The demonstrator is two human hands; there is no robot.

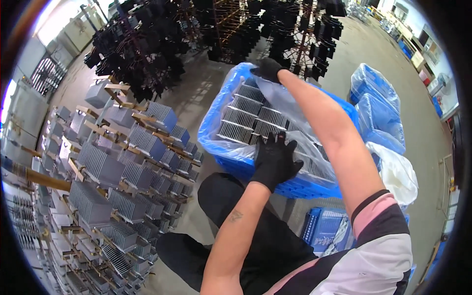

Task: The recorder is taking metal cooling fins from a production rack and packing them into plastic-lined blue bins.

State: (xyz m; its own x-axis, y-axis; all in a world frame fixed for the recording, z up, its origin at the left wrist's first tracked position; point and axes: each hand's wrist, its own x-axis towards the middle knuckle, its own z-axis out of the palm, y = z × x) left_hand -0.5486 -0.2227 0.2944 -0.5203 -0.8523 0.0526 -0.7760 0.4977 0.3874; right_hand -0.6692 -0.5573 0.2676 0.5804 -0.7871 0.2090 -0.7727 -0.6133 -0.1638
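In front of me stands a blue plastic crate (216,142) lined with clear plastic film (301,109). Inside it, finned metal heat sinks (241,117) lie in rows, some partly covered by the film. My left hand (276,161), in a black glove, is spread over the crate's near side, its fingertips at the heat sinks and the film. Reaching across, my right hand (268,70), also in a black glove, is closed at the far rim, where the film bunches up beneath it. Its fingertips are partly hidden.
At left, a rack (105,128) carries many silvery heat sinks. Racks of black parts (137,49) stand beyond the crate. More blue crates (376,113) with film are at right, near a white bag (396,172). A blue crate (327,228) sits beside my legs.
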